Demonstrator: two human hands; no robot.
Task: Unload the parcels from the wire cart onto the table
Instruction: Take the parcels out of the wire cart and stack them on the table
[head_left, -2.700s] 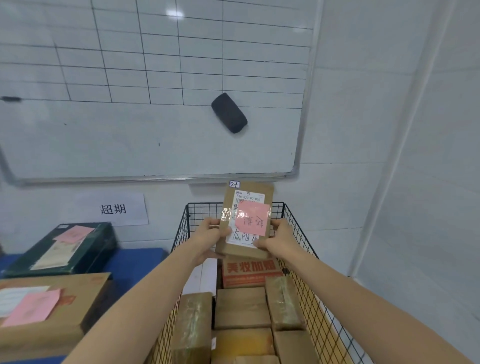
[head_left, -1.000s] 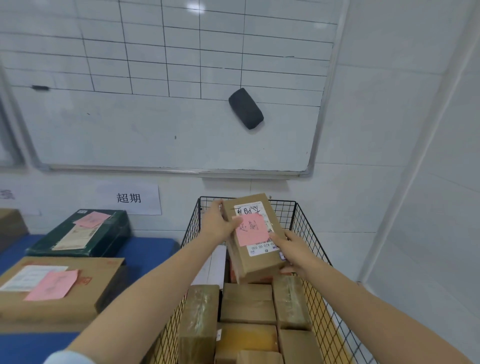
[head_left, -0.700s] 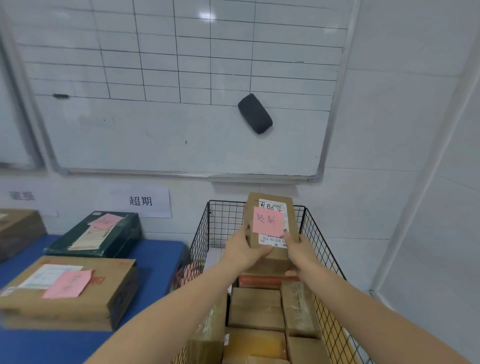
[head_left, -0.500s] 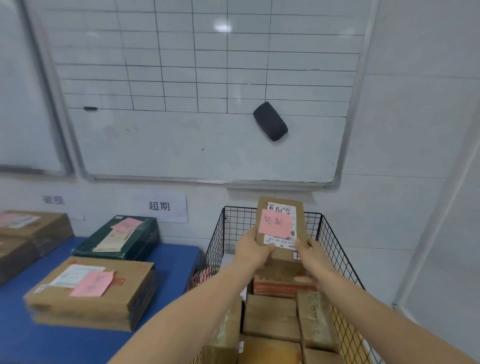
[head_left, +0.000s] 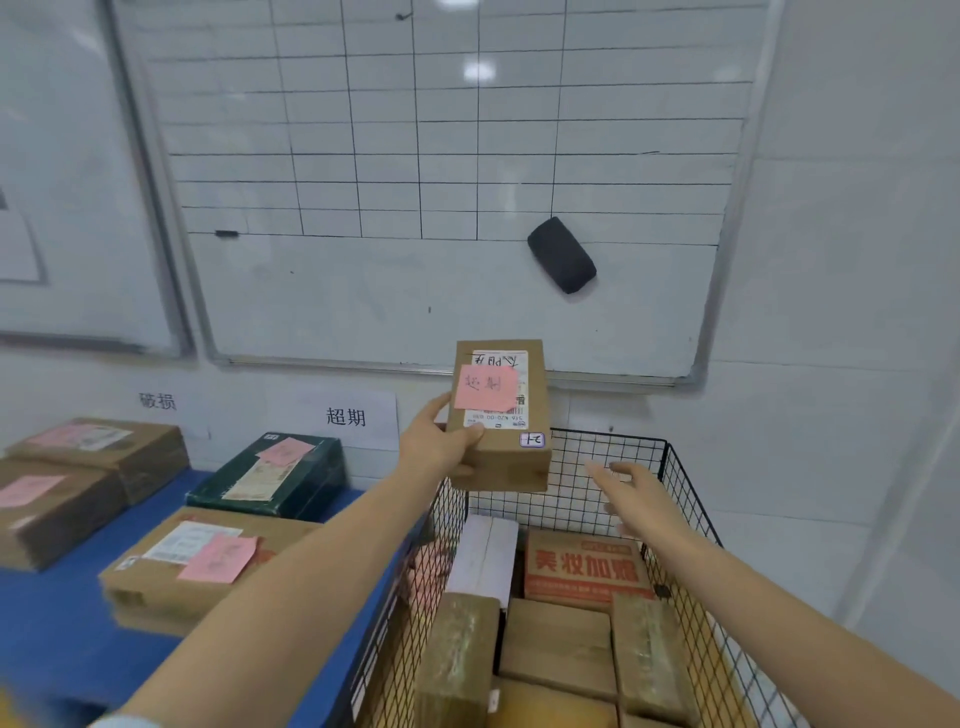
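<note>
My left hand (head_left: 441, 444) grips a small brown parcel (head_left: 506, 457) with a pink note and a white label, held above the far left corner of the black wire cart (head_left: 680, 499). My right hand (head_left: 631, 491) hovers over the cart with fingers relaxed, holding nothing. Inside the cart lie several taped brown parcels (head_left: 558, 647), an orange printed box (head_left: 587, 566) and a white packet (head_left: 485, 556). The blue table (head_left: 57, 618) stands to the left of the cart.
On the table lie a flat brown parcel with a pink note (head_left: 202, 561), a dark green box (head_left: 270, 475) and two brown parcels (head_left: 98, 452) at far left. A whiteboard with a black eraser (head_left: 561, 254) hangs on the wall behind. Paper signs (head_left: 345, 415) mark the wall.
My right hand has let go of the small parcel and drawn back to the right. My left hand alone now holds it, lifted higher, and the view has swung left toward the table.
</note>
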